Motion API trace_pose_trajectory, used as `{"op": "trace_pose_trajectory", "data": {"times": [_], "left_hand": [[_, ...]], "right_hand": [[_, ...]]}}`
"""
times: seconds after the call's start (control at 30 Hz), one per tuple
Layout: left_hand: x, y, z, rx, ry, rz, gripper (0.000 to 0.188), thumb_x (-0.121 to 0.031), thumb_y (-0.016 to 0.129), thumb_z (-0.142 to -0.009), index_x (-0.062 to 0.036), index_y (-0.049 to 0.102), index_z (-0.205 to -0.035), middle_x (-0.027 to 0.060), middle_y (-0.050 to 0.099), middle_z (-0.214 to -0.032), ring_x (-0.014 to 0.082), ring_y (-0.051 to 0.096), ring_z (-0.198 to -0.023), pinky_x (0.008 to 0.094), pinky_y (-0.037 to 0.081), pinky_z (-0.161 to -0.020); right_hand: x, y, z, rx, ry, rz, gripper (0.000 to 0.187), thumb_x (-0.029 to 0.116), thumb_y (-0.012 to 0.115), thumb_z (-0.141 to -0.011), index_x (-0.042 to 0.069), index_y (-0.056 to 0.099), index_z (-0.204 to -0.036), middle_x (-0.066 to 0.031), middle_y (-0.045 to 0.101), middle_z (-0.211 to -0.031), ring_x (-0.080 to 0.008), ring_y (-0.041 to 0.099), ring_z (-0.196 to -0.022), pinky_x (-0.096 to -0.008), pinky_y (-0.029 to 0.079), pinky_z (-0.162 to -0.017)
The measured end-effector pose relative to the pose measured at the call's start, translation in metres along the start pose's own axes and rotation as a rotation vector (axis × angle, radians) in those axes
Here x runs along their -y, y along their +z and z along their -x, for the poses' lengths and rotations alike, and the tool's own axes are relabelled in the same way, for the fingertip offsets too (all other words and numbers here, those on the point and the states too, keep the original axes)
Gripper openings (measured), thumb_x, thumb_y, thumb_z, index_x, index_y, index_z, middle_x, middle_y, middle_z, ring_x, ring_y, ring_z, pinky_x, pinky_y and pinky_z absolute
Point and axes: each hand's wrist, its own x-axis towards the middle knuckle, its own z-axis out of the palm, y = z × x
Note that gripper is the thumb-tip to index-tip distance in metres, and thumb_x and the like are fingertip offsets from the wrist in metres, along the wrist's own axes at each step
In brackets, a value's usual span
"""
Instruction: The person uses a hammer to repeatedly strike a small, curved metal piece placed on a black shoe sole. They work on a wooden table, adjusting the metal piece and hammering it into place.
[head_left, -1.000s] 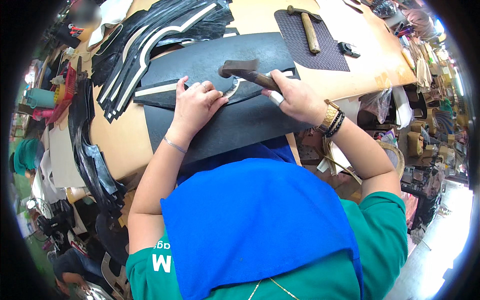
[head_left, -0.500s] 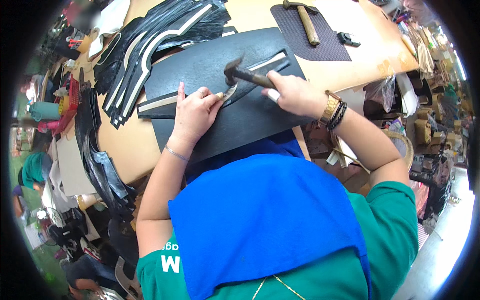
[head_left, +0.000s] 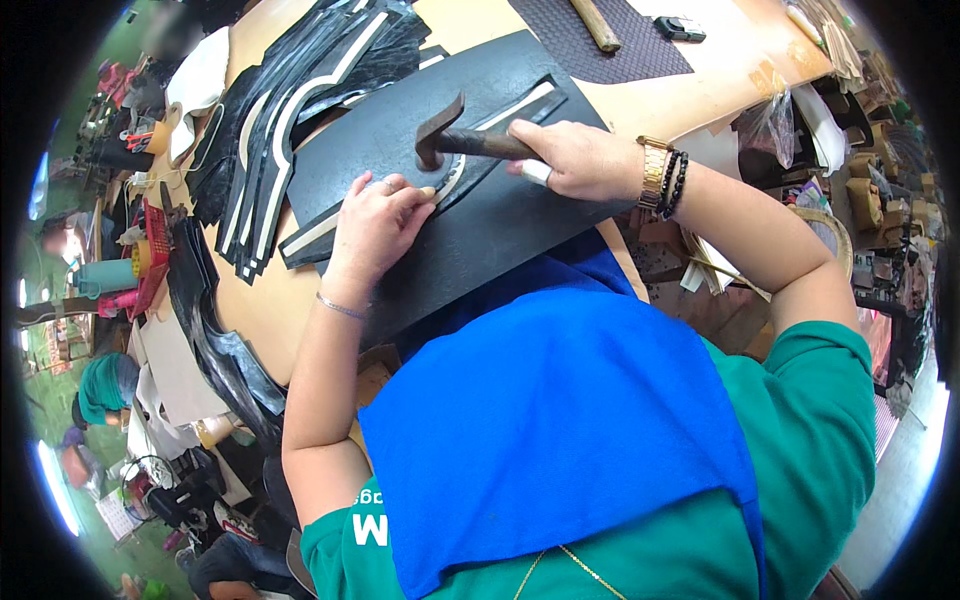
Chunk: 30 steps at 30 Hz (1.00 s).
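Observation:
My right hand (head_left: 582,163) grips the dark handle of a hammer (head_left: 488,144), its metal head above the middle of the work. Beneath lies a black curved strip (head_left: 312,240) with a cream band along it, set across a smooth black board (head_left: 440,262). My left hand (head_left: 378,228) is closed on the strip's middle, thumb and forefinger pinching its edge close beside the hammer head. The hand hides part of the strip. Whether the hammer head touches the work, I cannot tell.
Several similar black strips with cream bands (head_left: 290,115) are stacked at the far left. A dark textured mat (head_left: 640,55) bears a second hammer (head_left: 597,28) at the back; a small black device (head_left: 680,28) is at its edge. Black pieces (head_left: 225,335) hang over the table's left edge.
The view has turned and shifted a little, moving the table's things upward in the picture. The hammer head has swung left and looks larger, nearer the camera. My left hand keeps its pinch.

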Motion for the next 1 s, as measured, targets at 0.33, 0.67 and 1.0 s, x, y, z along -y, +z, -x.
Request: {"op": "trace_pose_trajectory", "data": {"times": [0.33,0.67,1.0], "left_hand": [[-0.037,0.040,-0.042,-0.166,-0.287,0.161,0.021,-0.021,0.077,-0.086,-0.0038,0.076,-0.099,0.0138,0.069,-0.094,0.0297,0.069,-0.082,0.0374,0.055,-0.074],[-0.044,0.028,-0.020,-0.099,-0.328,0.201,0.021,-0.014,0.078,-0.084,-0.0021,0.075,-0.101,0.0123,0.072,-0.097,0.0250,0.071,-0.078,0.0369,0.056,-0.073],[-0.031,0.024,-0.009,-0.109,-0.337,0.405,0.018,-0.015,0.082,-0.082,-0.0010,0.075,-0.090,0.0126,0.070,-0.082,0.0233,0.070,-0.074,0.0329,0.055,-0.068]], "right_hand": [[-0.034,0.002,0.002,-0.084,0.110,0.101,0.036,0.039,0.052,-0.104,0.003,0.048,-0.110,-0.0283,0.067,-0.084,-0.0469,0.067,-0.085,-0.0553,0.051,-0.076],[-0.014,0.001,-0.001,-0.089,0.077,0.135,0.037,0.042,0.055,-0.102,0.006,0.050,-0.111,-0.0261,0.068,-0.084,-0.0471,0.067,-0.083,-0.0546,0.052,-0.074],[0.000,0.002,0.011,-0.045,0.052,0.131,0.033,0.037,0.056,-0.102,0.006,0.049,-0.111,-0.0248,0.068,-0.083,-0.0457,0.067,-0.082,-0.0537,0.052,-0.072]]}}
